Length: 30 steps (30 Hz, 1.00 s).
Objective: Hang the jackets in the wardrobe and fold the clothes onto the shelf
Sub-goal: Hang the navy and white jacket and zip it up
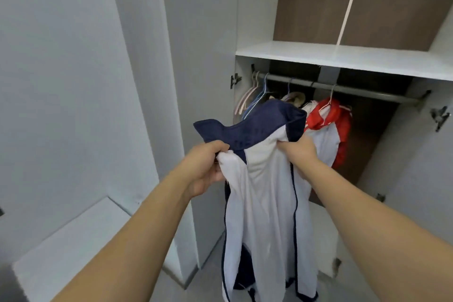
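Nearest the camera, a navy-and-white jacket [264,191] is held up in front of the open wardrobe [247,19], hanging limp from the two hands. The left hand [206,167] is clenched on a bunch of white fabric at the jacket's left shoulder, just under the navy collar; the right hand [299,149] is curled round the fabric at the opposite shoulder, fingers buried in the cloth. The jacket is judged light, soft and shapeless: it sags and folds wherever it is not supported, and the smooth lining may slide in a loose grip. It is best taken at the shoulders or collar, as now, so that a hanger can be fed into the neck. Behind the jacket, bare hangers [247,98] are seen on the rail [343,87], to its left end. Further right on the rail, a red-and-white jacket [328,130] is already hung. Above the rail, a white shelf [343,59] is seen.
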{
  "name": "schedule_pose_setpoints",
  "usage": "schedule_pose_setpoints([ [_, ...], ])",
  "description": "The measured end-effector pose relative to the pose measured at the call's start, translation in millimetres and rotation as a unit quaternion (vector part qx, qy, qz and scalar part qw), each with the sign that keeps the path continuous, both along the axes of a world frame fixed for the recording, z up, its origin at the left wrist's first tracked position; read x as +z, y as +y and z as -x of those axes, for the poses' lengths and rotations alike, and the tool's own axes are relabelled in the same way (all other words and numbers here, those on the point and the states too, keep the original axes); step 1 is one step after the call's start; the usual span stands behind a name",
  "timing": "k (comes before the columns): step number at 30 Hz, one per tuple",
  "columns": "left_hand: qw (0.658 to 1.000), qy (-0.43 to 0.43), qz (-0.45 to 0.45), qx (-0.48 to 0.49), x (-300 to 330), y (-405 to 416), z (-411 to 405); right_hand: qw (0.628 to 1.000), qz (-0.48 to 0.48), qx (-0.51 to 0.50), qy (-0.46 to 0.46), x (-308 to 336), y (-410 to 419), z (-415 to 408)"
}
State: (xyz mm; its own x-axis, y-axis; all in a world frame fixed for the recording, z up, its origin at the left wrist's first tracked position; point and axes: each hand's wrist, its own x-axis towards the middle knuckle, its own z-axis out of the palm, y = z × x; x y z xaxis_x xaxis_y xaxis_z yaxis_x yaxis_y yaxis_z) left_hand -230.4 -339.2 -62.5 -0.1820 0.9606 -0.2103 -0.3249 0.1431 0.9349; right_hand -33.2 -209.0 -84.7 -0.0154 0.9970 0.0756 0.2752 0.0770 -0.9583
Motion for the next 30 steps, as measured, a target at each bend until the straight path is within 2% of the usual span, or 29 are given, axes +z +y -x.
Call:
schedule_pose_setpoints([
  [6, 0.985, 0.069, 0.077, -0.136, -25, 96, -33, 0.995, -0.069, -0.064, 0.034, 25, 47, -24],
  [9, 0.973, 0.134, 0.075, -0.17, -37, 144, -42, 0.985, -0.101, -0.122, 0.076, 24, 70, -33],
  [11, 0.961, 0.182, 0.087, -0.19, -46, 173, -46, 0.98, -0.121, -0.142, 0.062, 19, 89, -38],
  [14, 0.926, 0.229, 0.116, -0.276, -55, 215, -44, 0.98, -0.125, -0.15, 0.031, 18, 120, -47],
  [17, 0.871, 0.301, 0.141, -0.361, -51, 256, -31, 0.986, -0.087, -0.128, 0.054, 18, 148, -52],
  [18, 0.867, 0.306, 0.144, -0.367, -48, 272, -24, 0.988, -0.072, -0.118, 0.064, 19, 157, -53],
  [21, 0.896, 0.264, 0.151, -0.322, -41, 327, 0, 0.991, -0.049, -0.098, 0.074, 25, 182, -53],
  [23, 0.906, 0.299, 0.166, -0.249, -37, 367, 14, 0.992, -0.041, -0.095, 0.073, 29, 198, -53],
  [24, 0.899, 0.349, 0.166, -0.206, -37, 388, 20, 0.992, -0.038, -0.096, 0.069, 30, 206, -53],
  [27, 0.846, 0.494, 0.13, -0.152, -38, 449, 22, 0.993, -0.056, -0.086, 0.066, 31, 236, -52],
  [30, 0.841, 0.513, 0.104, -0.138, -43, 507, 12, 0.995, -0.05, -0.084, 0.024, 27, 266, -54],
])
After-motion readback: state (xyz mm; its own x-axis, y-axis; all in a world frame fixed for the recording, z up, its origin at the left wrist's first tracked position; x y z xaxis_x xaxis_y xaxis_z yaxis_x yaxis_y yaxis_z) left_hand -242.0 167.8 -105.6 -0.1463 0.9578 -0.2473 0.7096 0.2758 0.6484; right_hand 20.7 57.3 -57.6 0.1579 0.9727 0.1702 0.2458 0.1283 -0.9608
